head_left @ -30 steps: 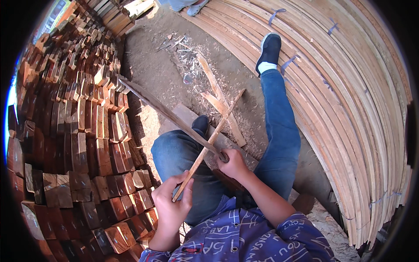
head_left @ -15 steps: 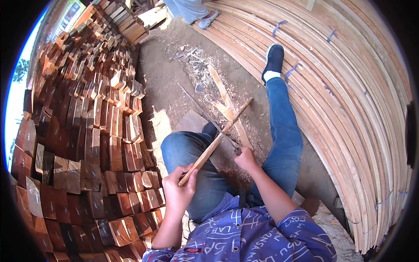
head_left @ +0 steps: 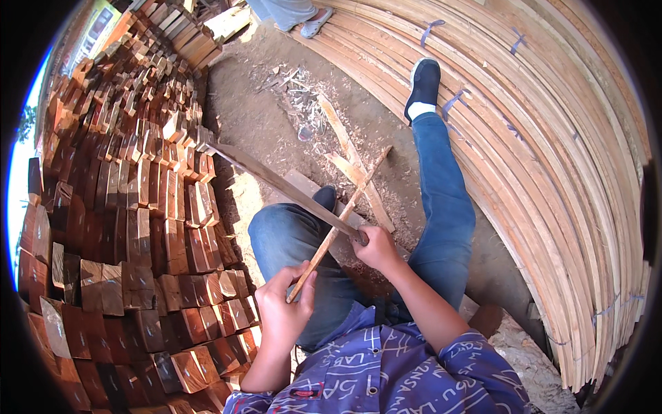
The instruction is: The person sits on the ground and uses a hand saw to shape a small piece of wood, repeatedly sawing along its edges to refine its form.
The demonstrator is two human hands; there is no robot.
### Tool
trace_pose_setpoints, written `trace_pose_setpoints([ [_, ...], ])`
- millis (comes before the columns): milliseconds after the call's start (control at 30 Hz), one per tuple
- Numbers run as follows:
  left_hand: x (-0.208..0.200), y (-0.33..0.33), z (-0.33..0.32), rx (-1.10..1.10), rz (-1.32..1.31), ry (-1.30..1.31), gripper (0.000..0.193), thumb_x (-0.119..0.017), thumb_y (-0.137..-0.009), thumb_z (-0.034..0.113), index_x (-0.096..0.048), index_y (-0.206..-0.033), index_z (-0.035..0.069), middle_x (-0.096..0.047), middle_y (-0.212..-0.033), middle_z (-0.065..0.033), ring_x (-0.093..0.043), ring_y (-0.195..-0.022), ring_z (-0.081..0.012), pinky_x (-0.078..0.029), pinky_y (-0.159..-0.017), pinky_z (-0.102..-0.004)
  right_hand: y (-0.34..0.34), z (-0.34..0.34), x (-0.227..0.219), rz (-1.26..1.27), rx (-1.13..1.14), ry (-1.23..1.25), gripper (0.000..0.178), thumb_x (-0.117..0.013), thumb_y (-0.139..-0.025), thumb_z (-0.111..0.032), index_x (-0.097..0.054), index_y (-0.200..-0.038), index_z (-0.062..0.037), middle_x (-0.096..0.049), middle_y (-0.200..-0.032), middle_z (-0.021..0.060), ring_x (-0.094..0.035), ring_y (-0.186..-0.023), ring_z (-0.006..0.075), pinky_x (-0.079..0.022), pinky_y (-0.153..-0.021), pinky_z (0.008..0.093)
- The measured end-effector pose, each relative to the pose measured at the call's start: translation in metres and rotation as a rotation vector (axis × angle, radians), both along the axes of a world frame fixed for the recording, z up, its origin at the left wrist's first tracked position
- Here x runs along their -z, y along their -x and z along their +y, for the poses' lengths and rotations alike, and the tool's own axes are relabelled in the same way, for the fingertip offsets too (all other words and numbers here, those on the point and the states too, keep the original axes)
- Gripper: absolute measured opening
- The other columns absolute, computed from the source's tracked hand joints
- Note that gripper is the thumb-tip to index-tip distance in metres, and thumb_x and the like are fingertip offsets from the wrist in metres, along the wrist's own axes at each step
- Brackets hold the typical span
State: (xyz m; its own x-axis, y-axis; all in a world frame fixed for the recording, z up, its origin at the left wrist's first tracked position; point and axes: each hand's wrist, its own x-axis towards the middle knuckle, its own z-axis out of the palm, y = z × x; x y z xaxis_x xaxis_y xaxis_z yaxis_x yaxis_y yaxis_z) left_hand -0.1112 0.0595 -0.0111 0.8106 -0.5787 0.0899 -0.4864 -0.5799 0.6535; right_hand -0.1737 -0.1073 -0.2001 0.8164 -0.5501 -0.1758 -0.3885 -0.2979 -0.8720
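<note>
My left hand (head_left: 284, 297) is closed round the near end of a slim wooden stick (head_left: 321, 254), which slants away up and to the right. In my right hand (head_left: 378, 247) is the handle of a machete (head_left: 279, 185). Its long blade reaches far to the left and crosses over the middle of the stick, broad side showing. Whether the edge touches the wood I cannot tell. Beyond the crossing, the stick's far end is above two pale strips of split wood (head_left: 338, 131) on the ground.
Stacked reddish-brown wood blocks (head_left: 148, 228) fill the left side. Long bundled laths (head_left: 524, 159) tied with blue strips curve along the right. Wood shavings (head_left: 296, 90) litter the ground ahead. My legs (head_left: 441, 186) frame the work. Another person's sandalled foot (head_left: 317, 23) is at the far edge.
The machete's blade has swung to the left and turned, so its broad side shows now. The stick has turned in my left hand and looks narrower. My right hand has shifted slightly left and up.
</note>
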Motion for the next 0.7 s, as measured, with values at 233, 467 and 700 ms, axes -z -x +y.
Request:
trace_pose_setpoints([
  [233, -0.008, -0.006, -0.013, 0.089, -0.041, 0.018, 0.011, -0.075, -0.081, 0.000, -0.070, -0.090, -0.005, -0.074, -0.084, -0.0155, -0.072, -0.071, -0.0175, -0.055, -0.068, -0.0262, 0.023, -0.032, 0.106, 0.142, 0.233, -0.158, 0.021, -0.070, -0.080, -0.016, -0.063, -0.072, 0.0025, -0.058, -0.057, 0.0141, -0.060, -0.056, 0.0241, -0.047, -0.058, 0.0408],
  [467, -0.018, -0.018, -0.020, 0.209, -0.099, -0.057, 0.015, -0.077, -0.076, -0.003, -0.069, -0.089, -0.004, -0.074, -0.088, -0.0174, -0.075, -0.082, -0.0270, -0.058, -0.074, -0.0306, 0.020, -0.022, 0.062, 0.053, 0.168, -0.190, 0.024, -0.072, -0.081, -0.019, -0.066, -0.081, 0.0046, -0.063, -0.069, 0.0202, -0.063, -0.065, 0.0335, -0.049, -0.064, 0.0429],
  [700, -0.021, -0.038, -0.015, 0.590, -0.250, -0.131, 0.026, -0.079, -0.067, -0.005, -0.069, -0.090, -0.001, -0.074, -0.092, -0.0157, -0.074, -0.090, -0.0295, -0.061, -0.075, -0.0350, 0.019, -0.021, 0.027, -0.059, 0.052, -0.158, 0.029, -0.072, -0.081, -0.024, -0.068, -0.085, 0.0044, -0.066, -0.076, 0.0253, -0.066, -0.073, 0.0407, -0.052, -0.069, 0.0445],
])
